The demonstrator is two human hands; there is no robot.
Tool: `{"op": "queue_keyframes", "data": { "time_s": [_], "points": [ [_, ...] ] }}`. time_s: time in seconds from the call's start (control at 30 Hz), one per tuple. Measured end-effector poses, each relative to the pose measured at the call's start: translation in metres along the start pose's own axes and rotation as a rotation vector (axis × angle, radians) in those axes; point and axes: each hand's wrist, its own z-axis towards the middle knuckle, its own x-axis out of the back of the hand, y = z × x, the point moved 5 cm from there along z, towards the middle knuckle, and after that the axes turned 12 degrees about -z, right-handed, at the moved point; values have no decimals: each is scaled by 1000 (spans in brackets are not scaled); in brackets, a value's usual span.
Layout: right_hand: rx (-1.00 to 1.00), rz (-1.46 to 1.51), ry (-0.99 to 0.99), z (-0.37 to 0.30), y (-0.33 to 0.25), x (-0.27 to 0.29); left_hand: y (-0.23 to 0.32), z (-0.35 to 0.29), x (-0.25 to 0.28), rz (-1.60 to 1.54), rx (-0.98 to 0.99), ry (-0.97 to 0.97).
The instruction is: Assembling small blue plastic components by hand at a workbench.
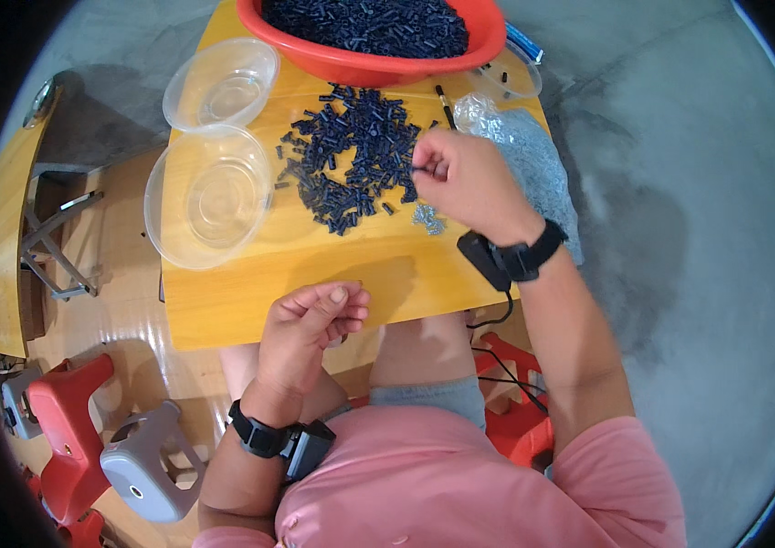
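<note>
My left hand (319, 315) hovers over the near edge of the yellow table (223, 315), thumb pressed to the curled fingers. Whatever it may hold is hidden. At the right side of a loose pile of small black tube-like parts (351, 155), my right hand (469, 183) is closed in a pinch. A dark speck shows at its fingertips, too small to name. Just below that hand lies a little heap of tiny silvery pieces (427, 218). Beside it rests a clear plastic bag (524, 155) full of similar silvery bits.
A red basin (360, 68) full of black parts stands at the far edge. Two clear plastic bowls (209, 196) sit at the left. A dark pen-like tool (445, 107) and a clear lid (515, 78) lie far right. Red (68, 429) and grey stools (145, 466) stand on the floor.
</note>
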Motion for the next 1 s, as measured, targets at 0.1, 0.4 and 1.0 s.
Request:
{"op": "queue_keyframes", "data": {
  "time_s": [0.1, 0.4, 1.0],
  "points": [
    [-39, 347, -197, -37, -24, -14, -3, -5, 0, 53, -31, 41],
    [12, 436, -297, -97, -73, -16, -10, -21, -12, 145, -40, 13],
    [-138, 637, -23, -146, -69, -23, -35, -45, -21, -115, 27, -102]
  ]
}}
